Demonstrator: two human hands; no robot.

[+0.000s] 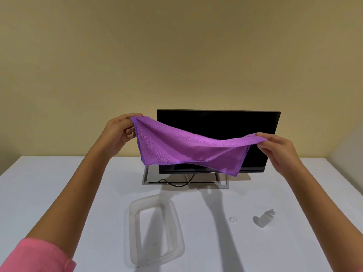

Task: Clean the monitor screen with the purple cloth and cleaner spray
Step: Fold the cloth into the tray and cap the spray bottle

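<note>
The purple cloth hangs spread in the air in front of the dark monitor screen, covering its lower left part and sagging in the middle. The left hand pinches the cloth's upper left corner between thumb and curled fingers; the right hand pinches the opposite corner the same way. The monitor stands on a white table, with a black cable looping over its base. Nearer the person, a clear plastic container sits on the table, and to its right the cleaner spray bottle with a small clear cap lying beside it.
</note>
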